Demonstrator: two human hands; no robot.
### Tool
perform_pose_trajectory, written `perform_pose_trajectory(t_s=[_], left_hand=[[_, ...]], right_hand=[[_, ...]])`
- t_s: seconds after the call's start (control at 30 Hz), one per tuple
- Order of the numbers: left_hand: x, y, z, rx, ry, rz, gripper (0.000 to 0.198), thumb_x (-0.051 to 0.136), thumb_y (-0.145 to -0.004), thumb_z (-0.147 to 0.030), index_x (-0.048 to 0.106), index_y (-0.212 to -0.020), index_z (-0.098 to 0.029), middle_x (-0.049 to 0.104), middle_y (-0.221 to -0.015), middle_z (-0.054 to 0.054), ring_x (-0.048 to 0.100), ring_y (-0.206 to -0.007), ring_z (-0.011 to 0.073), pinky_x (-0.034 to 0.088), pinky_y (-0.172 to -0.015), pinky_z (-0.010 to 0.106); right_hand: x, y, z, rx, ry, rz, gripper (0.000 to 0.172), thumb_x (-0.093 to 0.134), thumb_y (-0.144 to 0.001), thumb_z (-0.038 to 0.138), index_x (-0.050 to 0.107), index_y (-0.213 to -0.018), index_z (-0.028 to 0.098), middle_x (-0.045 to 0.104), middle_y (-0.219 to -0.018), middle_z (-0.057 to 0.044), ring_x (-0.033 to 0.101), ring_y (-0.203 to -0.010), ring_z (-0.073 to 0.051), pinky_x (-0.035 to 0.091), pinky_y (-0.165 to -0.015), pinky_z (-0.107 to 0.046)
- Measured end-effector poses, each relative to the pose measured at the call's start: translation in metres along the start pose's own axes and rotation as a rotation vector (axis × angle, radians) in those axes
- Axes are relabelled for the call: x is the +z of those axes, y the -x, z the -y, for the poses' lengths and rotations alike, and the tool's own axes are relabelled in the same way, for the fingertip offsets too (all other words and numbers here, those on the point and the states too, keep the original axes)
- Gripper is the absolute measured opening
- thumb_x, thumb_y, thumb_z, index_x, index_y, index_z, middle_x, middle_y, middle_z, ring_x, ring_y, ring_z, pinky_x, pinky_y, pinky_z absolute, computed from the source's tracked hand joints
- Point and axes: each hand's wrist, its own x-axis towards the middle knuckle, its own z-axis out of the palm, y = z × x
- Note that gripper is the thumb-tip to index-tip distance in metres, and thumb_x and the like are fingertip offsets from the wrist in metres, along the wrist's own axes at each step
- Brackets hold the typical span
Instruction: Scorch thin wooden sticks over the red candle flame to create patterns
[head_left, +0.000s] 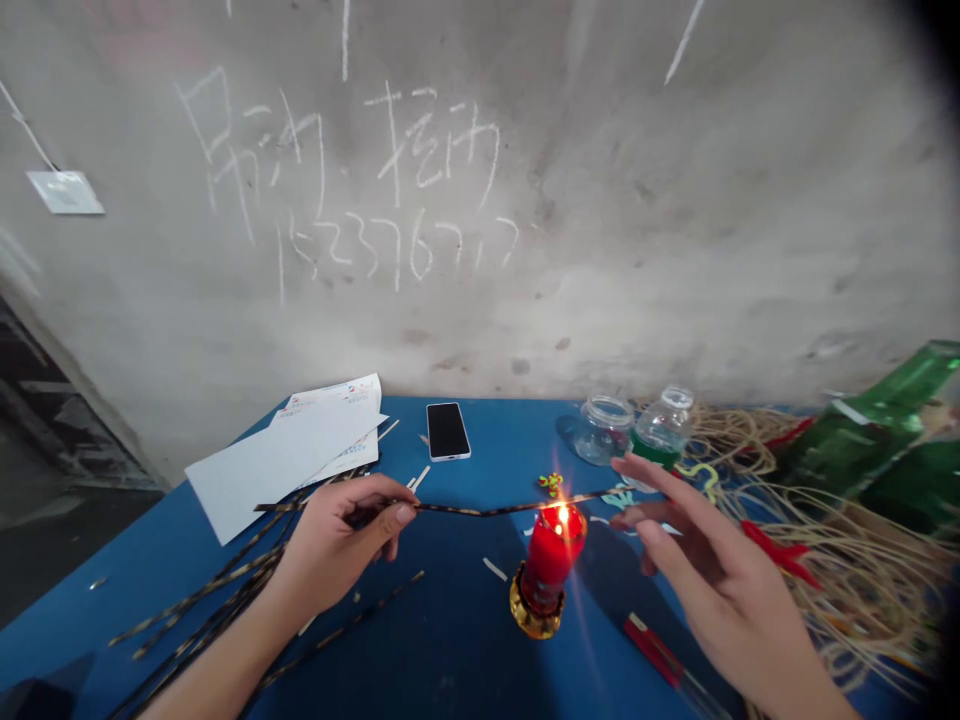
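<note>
My left hand (341,535) pinches a thin, dark, mottled stick (450,511) between thumb and fingers. The stick runs rightward with a slight bend near its middle, and its right part passes at the flame of a lit red candle (551,560) on a gold base. My right hand (712,570) is beside the stick's right end, fingers spread apart; whether a fingertip touches the stick I cannot tell. Under and beside my left forearm lie several similar sticks (232,585), and one more stick (345,628) lies apart in front of the candle's left side.
White paper sheets (281,455) and a phone (448,432) lie toward the wall. Glass jars (604,430), twine (862,570) and green bottles (892,410) crowd the right side. A red-handled tool (652,648) lies below my right hand on the blue table (450,660).
</note>
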Motion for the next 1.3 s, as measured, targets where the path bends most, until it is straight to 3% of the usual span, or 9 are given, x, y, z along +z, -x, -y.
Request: perform_pose_trajectory(t_s=[0.2, 0.43, 0.8, 1.1, 1.3], left_hand=[[0.001, 0.001, -0.002, 0.011, -0.029, -0.004, 0.018, 0.075, -0.100, -0.039, 0.084, -0.095, -0.023, 0.073, -0.059, -0.003, 0.067, -0.051, 0.0104, 0.046, -0.052, 0.015], [0.004, 0.004, -0.004, 0.021, 0.017, -0.011, 0.018, 0.077, -0.100, -0.039, 0.085, -0.095, -0.024, 0.074, -0.060, -0.002, 0.066, -0.051, 0.0105, 0.047, -0.052, 0.015], [0.010, 0.008, -0.016, 0.068, 0.139, 0.016, 0.006, 0.083, -0.093, -0.027, 0.087, -0.090, -0.024, 0.073, -0.061, -0.002, 0.068, -0.047, 0.0102, 0.049, -0.049, 0.013], [0.011, 0.008, -0.022, 0.090, 0.060, -0.021, 0.006, 0.082, -0.092, -0.025, 0.087, -0.090, -0.023, 0.075, -0.061, -0.002, 0.070, -0.048, 0.0102, 0.051, -0.050, 0.012], [0.010, 0.006, -0.022, 0.094, 0.003, -0.058, 0.009, 0.080, -0.093, -0.027, 0.087, -0.091, -0.022, 0.074, -0.058, -0.002, 0.069, -0.047, 0.0111, 0.051, -0.048, 0.013]], right_hand=[[0.006, -0.016, 0.010, 0.004, 0.016, -0.088, 0.012, 0.078, -0.102, 0.039, 0.088, -0.109, 0.037, 0.086, -0.104, 0.000, 0.074, -0.062, -0.011, 0.065, -0.057, -0.018], [-0.001, -0.014, 0.026, -0.043, -0.012, -0.163, 0.010, 0.079, -0.097, 0.031, 0.088, -0.095, 0.035, 0.079, -0.080, 0.004, 0.066, -0.047, -0.009, 0.057, -0.047, -0.016], [-0.015, 0.004, 0.012, -0.057, 0.058, -0.075, 0.009, 0.072, -0.107, 0.034, 0.081, -0.107, 0.032, 0.076, -0.077, 0.003, 0.065, -0.045, -0.009, 0.055, -0.046, -0.016], [-0.007, 0.004, 0.021, -0.043, 0.061, -0.203, 0.010, 0.076, -0.102, 0.033, 0.086, -0.104, 0.033, 0.080, -0.084, 0.001, 0.066, -0.048, -0.010, 0.052, -0.041, -0.017], [-0.005, 0.005, 0.024, -0.021, 0.082, -0.221, 0.010, 0.078, -0.101, 0.036, 0.087, -0.103, 0.033, 0.083, -0.087, 0.001, 0.065, -0.048, -0.010, 0.050, -0.040, -0.019]])
